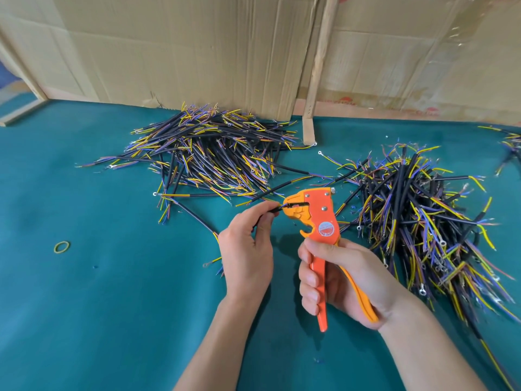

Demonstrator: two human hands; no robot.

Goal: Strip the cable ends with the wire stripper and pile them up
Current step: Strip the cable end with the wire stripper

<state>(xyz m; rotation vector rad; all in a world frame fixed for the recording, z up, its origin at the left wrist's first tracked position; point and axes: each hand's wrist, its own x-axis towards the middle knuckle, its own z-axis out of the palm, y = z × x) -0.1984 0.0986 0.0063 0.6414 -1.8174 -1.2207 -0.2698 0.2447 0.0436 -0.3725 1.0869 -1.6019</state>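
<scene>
The right hand (pixel 332 280) is wrapped around the 2 handles of the orange wire stripper (pixel 318 218), holding it upright with its head pointing left. The left hand (pixel 248 249) pinches a black cable (pixel 275 209) between thumb and fingers and feeds its end into the stripper's mouth, so this cable looks to be mid-strip; whether the handles are fully squeezed I cannot tell.

Further out on the green bench (pixel 98 292) lie 2 big heaps. The left heap (pixel 208 148) sits beyond the hands against the cardboard wall (pixel 197 52), and the right heap (pixel 417 215) lies just beside the tool. Both show black cables with yellow, blue and purple cores fanned at the ends, so which is done and which is waiting cannot be read for certain. A few loose cables lie between the heaps, and a yellow rubber band (pixel 62 246) sits well apart to the left. By the size of both heaps, I judge the job well underway with plenty left.
</scene>
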